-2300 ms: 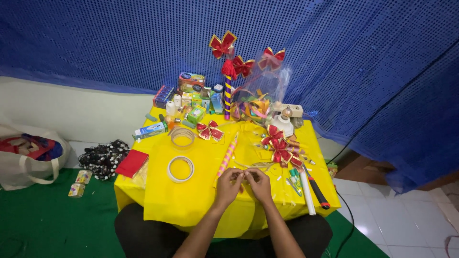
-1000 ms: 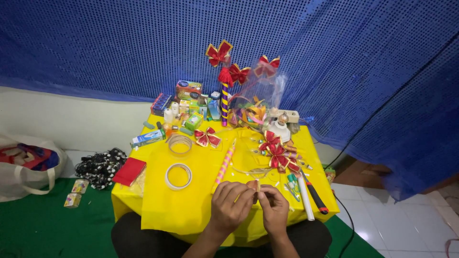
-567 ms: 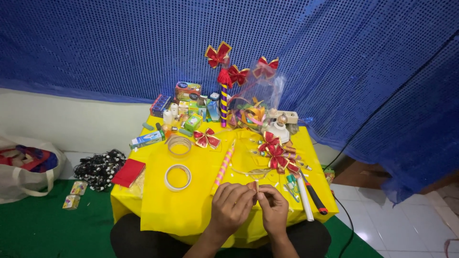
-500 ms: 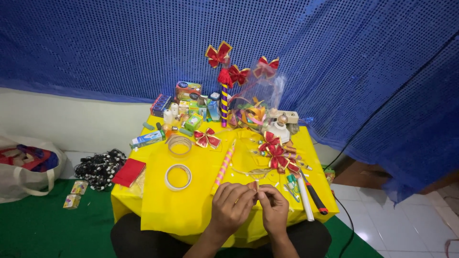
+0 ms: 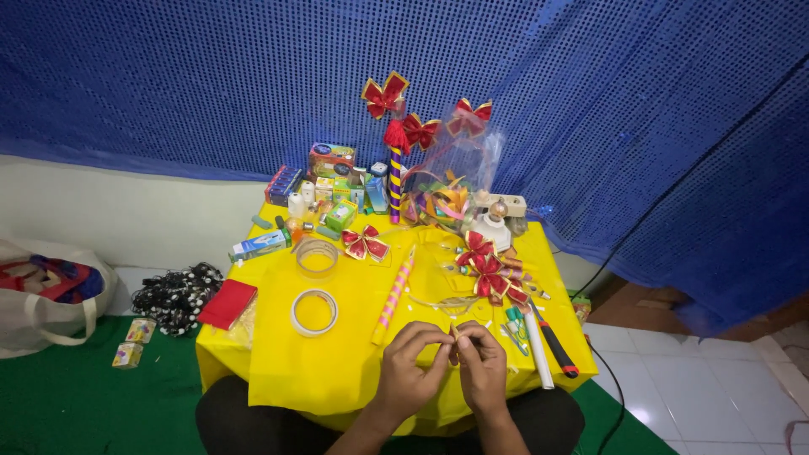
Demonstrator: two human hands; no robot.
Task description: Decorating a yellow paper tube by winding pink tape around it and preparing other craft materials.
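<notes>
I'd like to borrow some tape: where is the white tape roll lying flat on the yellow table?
The white tape roll lies left of centre, just in front of a clear tape roll and left of the pink striped stick.

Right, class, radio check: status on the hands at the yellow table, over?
Left hand and right hand together, pinching a small gold ribbon piece. Striped stick just beyond. Tape roll off left. Nothing between, over.

A home craft corner: a low yellow bench (image 5: 286, 371) crowded with ribbon bows (image 5: 487, 268) and tape rolls (image 5: 314, 311), backed by blue netting (image 5: 211, 76).
</notes>
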